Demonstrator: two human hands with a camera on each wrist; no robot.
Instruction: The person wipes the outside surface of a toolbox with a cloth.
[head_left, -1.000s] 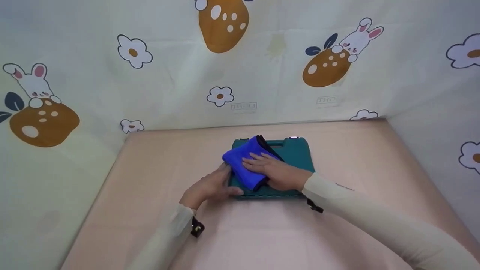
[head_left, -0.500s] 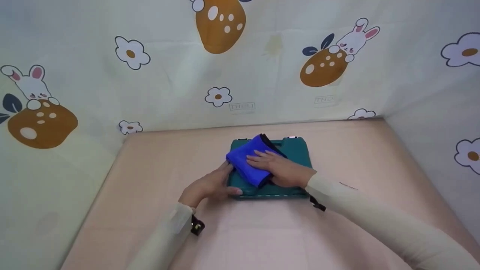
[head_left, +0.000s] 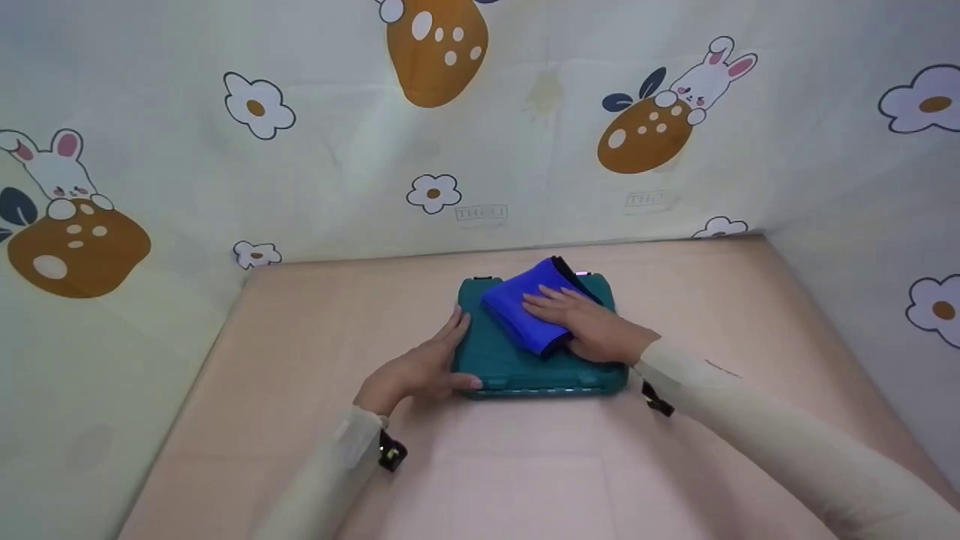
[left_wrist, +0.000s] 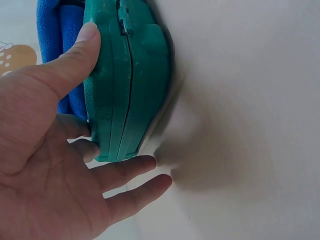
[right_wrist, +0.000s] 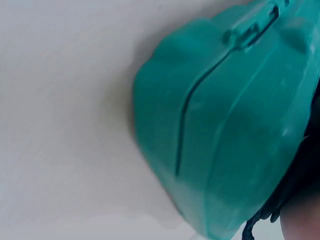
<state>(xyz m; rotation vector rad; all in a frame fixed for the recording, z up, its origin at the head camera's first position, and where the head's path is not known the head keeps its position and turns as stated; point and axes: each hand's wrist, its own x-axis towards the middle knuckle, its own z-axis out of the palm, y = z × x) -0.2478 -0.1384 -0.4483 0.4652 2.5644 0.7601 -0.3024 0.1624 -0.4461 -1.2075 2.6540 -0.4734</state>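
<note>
A green plastic carrying case (head_left: 487,352) lies closed on the table. On its lid is a folded blue cloth (head_left: 517,300) with black edging. My right hand (head_left: 592,322) rests on the cloth with fingers extended; its thumb is hidden in the head view. My left hand (head_left: 420,367) touches the case's left side with its fingers, and its thumb sits at the front left corner. In the left wrist view, the thumb presses the green case (left_wrist: 107,100) near its edge, two fingers bear on its side and the other two reach past it. The right wrist view shows the case's hinged edge (right_wrist: 200,100).
A pale pink covering (head_left: 525,472) spreads over the table. Fabric walls (head_left: 337,150) printed with rabbits, fruit and flowers rise behind and on both sides. A small black wrist camera (head_left: 391,452) hangs under the left sleeve.
My right hand has slid the blue cloth to the right and slightly back across the lid, baring its left part. My left hand stays at the case's left side.
</note>
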